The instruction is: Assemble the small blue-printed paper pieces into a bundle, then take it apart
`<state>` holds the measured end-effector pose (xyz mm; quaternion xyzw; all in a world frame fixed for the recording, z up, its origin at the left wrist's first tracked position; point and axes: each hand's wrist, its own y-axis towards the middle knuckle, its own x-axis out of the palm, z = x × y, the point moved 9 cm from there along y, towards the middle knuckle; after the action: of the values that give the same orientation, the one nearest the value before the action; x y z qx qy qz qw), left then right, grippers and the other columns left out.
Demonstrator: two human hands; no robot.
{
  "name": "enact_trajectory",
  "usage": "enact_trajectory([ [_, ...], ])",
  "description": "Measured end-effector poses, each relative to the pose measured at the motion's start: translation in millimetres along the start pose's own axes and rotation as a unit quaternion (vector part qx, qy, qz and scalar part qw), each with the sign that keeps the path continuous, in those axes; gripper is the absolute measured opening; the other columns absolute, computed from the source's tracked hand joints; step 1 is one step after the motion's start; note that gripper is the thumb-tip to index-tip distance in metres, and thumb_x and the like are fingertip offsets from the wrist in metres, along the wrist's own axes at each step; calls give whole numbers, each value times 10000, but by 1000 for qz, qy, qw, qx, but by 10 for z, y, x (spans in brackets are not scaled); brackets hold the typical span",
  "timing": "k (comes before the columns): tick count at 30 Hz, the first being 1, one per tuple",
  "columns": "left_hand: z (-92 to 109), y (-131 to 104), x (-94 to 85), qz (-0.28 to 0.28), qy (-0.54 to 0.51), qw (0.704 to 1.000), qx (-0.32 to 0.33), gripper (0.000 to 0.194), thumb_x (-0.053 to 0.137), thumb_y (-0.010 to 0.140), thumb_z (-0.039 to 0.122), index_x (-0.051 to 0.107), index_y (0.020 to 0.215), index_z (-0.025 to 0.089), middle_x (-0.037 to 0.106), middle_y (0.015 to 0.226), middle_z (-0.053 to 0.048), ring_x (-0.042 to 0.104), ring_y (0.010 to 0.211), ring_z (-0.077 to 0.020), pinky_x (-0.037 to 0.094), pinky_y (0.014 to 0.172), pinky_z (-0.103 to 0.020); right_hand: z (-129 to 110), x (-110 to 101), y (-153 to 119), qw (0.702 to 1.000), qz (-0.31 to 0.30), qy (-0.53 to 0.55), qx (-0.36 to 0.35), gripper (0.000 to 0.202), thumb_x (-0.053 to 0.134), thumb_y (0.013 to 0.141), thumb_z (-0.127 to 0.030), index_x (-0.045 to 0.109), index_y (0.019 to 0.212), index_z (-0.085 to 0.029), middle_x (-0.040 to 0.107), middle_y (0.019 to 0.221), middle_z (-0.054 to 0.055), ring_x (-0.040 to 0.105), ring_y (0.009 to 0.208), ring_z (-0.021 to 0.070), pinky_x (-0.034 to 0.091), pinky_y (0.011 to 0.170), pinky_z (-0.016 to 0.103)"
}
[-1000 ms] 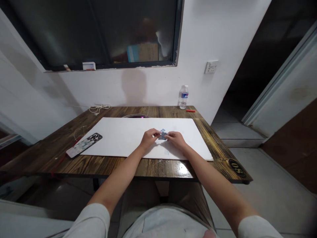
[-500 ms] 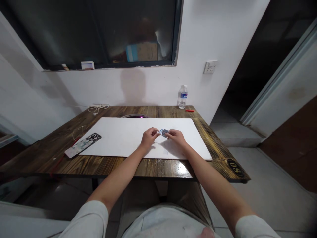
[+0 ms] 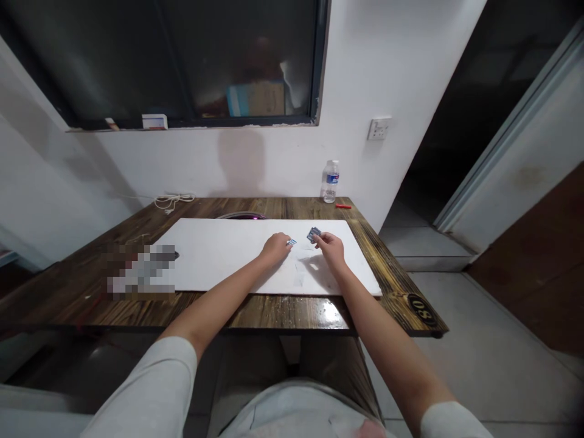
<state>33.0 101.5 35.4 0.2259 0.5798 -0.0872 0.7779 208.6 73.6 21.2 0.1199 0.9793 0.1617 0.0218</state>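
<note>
Both hands are over a white board [image 3: 219,255] lying on a dark wooden table. My left hand [image 3: 275,248] is closed on a small blue-and-white piece [image 3: 292,242], which pokes out at its fingertips. To the right, apart from it, my right hand [image 3: 329,244] pinches a small dark blue patterned item [image 3: 313,233] between thumb and fingers. That item is too small to identify. Faint clear or pale scraps [image 3: 299,279] show on the board below and between the hands.
A clear bottle [image 3: 330,181] stands at the table's back right beside a red pen-like object [image 3: 344,206]. A white cord [image 3: 174,199] lies at the back left. A pixelated area covers something at the table's left. A round 80 plate [image 3: 420,309] marks the right corner.
My hands have moved apart; the dark blue item has risen away from my left hand with my right hand. The camera view has shifted slightly.
</note>
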Motion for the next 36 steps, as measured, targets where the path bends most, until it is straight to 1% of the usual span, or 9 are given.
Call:
enact_trajectory([
  [3, 35, 111, 83, -54, 74, 996, -3, 187, 597, 822, 243, 742, 888, 144, 704, 965, -137, 637, 948, -254, 454, 818, -306, -4, -16, 3, 1000, 3, -11, -4, 337, 662, 684, -519, 626, 637, -187, 672, 635, 28, 567, 571, 148, 443, 593, 273],
  [6, 83, 187, 146, -83, 122, 989, -6, 186, 582, 799, 156, 747, 875, 119, 707, 939, -169, 657, 927, -276, 461, 795, -316, -6, -24, 2, 1000, 3, -15, -5, 338, 654, 698, -520, 627, 644, -188, 681, 650, 29, 570, 572, 149, 444, 597, 275],
  [12, 192, 290, 213, -105, 145, 984, -9, 216, 602, 707, 14, 752, 839, 98, 715, 859, -176, 680, 891, -297, 478, 782, -319, 0, -24, 6, 1000, 7, -22, 0, 317, 656, 707, -502, 630, 639, -194, 678, 638, 22, 574, 567, 149, 443, 615, 277],
  [17, 265, 277, 205, -102, 153, 983, -2, 227, 591, 716, -17, 737, 853, 90, 703, 866, -188, 676, 901, -295, 477, 783, -326, 0, -36, 11, 1000, 11, -9, 4, 313, 654, 700, -503, 631, 647, -195, 681, 641, 24, 568, 561, 150, 445, 606, 279],
  [22, 243, 223, 108, -62, 160, 985, 23, 207, 549, 792, 28, 715, 886, 107, 678, 876, -164, 645, 871, -262, 459, 760, -338, 28, -18, 12, 1000, -1, -4, 20, 315, 661, 684, -509, 639, 657, -197, 687, 651, 24, 568, 564, 151, 449, 606, 281],
  [26, 289, 148, -158, 40, 87, 992, 87, 187, 548, 821, 94, 718, 785, 163, 654, 920, -118, 590, 922, -240, 442, 766, -326, 53, 0, 22, 999, -9, -16, 28, 323, 659, 675, -516, 631, 635, -197, 681, 628, 27, 578, 565, 158, 444, 604, 282],
  [28, 287, 86, -283, 78, 41, 991, 103, 193, 546, 840, 138, 727, 810, 197, 653, 881, -76, 591, 853, -209, 438, 726, -302, 63, 10, 27, 999, -14, -18, 31, 327, 657, 674, -520, 633, 636, -196, 686, 630, 30, 582, 565, 159, 444, 606, 282],
  [31, 281, -9, -388, 101, -17, 988, 112, 179, 565, 845, 169, 733, 887, 216, 675, 800, -33, 605, 757, -172, 436, 688, -273, 76, 26, 33, 999, -26, -21, 31, 336, 658, 674, -530, 642, 646, -196, 696, 644, 32, 586, 566, 158, 447, 614, 283],
  [36, 316, -151, -494, 120, -142, 975, 123, 172, 600, 794, 111, 743, 853, 186, 731, 859, -43, 647, 797, -158, 480, 761, -266, 84, 68, 39, 998, -50, -22, 26, 350, 671, 663, -545, 639, 633, -197, 682, 621, 24, 581, 552, 155, 449, 610, 284],
])
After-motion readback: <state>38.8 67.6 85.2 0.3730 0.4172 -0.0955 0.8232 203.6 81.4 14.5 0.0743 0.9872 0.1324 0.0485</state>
